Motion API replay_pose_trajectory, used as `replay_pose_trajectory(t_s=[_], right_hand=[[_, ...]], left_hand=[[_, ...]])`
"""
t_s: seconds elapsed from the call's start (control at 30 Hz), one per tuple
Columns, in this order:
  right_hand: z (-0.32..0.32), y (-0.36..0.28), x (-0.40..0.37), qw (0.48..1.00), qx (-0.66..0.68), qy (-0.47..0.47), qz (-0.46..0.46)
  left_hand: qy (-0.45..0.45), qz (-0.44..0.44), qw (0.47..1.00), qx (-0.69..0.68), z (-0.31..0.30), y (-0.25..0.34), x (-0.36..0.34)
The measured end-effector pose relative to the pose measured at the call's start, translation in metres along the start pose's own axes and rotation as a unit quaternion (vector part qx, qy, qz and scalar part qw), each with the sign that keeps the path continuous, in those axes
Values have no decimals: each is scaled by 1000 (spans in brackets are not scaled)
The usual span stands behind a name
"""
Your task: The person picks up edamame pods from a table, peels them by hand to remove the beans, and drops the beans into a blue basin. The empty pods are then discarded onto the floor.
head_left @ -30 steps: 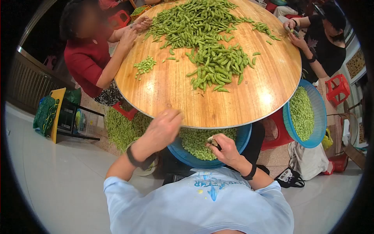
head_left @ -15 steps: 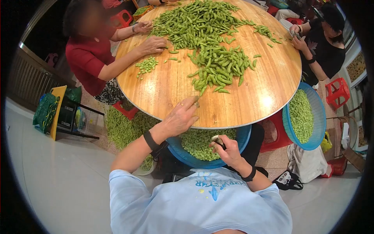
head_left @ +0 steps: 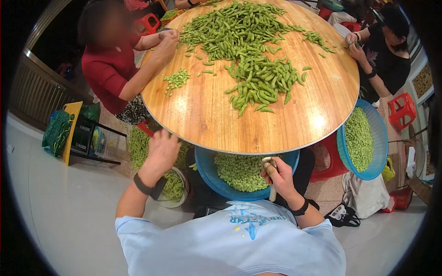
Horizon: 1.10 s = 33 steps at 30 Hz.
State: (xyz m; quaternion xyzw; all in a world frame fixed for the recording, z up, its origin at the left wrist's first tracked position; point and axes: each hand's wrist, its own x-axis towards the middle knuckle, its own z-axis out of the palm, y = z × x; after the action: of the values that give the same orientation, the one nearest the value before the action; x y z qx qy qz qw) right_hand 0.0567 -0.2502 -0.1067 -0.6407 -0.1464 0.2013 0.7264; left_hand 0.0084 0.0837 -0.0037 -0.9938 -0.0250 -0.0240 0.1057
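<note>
My left hand (head_left: 164, 148) hangs in the air left of the round table's near edge, above a white bucket (head_left: 185, 187) of green pods. Its fingers are partly spread and nothing shows in them. My right hand (head_left: 279, 175) is closed round a small tool with a pale handle (head_left: 273, 193), over the right side of a blue basket (head_left: 208, 177) of shelled beans (head_left: 241, 171). Green pods (head_left: 264, 78) lie heaped on the wooden table (head_left: 207, 119), the heap's near tip beyond both hands.
A person in red (head_left: 103, 73) sits at the left of the table near a small bean pile (head_left: 177, 79). A person in black (head_left: 389, 55) sits at the right. A second blue basket (head_left: 385, 152) of beans and a red stool (head_left: 402, 112) stand at the right.
My left hand has moved from the table's near edge leftward and down, over by the bucket. My right hand has shifted slightly right with the tool, whose handle now shows. The person in red has drawn both hands together.
</note>
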Motion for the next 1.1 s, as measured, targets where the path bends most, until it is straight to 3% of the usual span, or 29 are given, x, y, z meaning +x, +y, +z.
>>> replay_pose_trajectory(t_s=[0.03, 0.07, 0.1, 0.13, 0.17, 0.27, 0.3, 0.37, 0.5, 0.57, 0.6, 0.67, 0.7, 0.77, 0.8, 0.87, 0.97, 1.1], right_hand=[[1, -3, 2, 993, 94, -14, 65], [6, -6, 5, 988, 139, -37, 61], [9, -8, 6, 989, 135, -38, 57], [13, -9, 6, 966, 231, -48, 103], [16, -10, 5, 932, 325, -57, 149], [20, -1, 0, 924, 343, -71, 156], [21, 1, -2, 916, 357, -71, 170], [22, 2, -4, 918, 351, -69, 172], [22, -4, -5, 920, 350, -56, 170], [22, -7, -2, 934, 322, -48, 144], [20, -8, 2, 934, 324, -47, 144], [18, -8, 13, 971, 235, -26, 41], [18, -11, 18, 970, 239, -21, 42], [21, -19, 26, 971, 237, 7, 8], [24, -23, 27, 971, 238, 12, 15], [29, -29, 29, 969, 246, -6, -12], [28, -25, 26, 968, 248, -49, 5], [25, -16, 22, 972, 229, -59, 2]], left_hand=[[55, 42, 992, -104, 0, 4, 15], [111, 83, 968, -207, -1, 12, 42], [104, 116, 957, -244, 7, 18, 69], [97, 148, 944, -279, 18, 24, 95], [128, 144, 937, -290, 28, 36, 120], [191, 138, 941, -242, 46, 61, 179], [193, 138, 940, -243, 57, 68, 191], [181, 39, 952, -244, 74, 78, 207], [126, -4, 946, -300, 67, 74, 207], [81, -58, 900, -424, 45, 72, 187], [80, -57, 901, -423, 45, 71, 179], [64, -43, 786, -613, 47, 73, 157], [58, -41, 787, -612, 38, 80, 140], [-45, -40, 659, -750, 14, 99, 100], [-53, -43, 657, -751, 13, 108, 85], [-88, -26, 592, -801, 14, 121, 64], [-125, -23, 538, -833, 22, 135, 49], [-131, -37, 534, -835, 25, 140, 45]])
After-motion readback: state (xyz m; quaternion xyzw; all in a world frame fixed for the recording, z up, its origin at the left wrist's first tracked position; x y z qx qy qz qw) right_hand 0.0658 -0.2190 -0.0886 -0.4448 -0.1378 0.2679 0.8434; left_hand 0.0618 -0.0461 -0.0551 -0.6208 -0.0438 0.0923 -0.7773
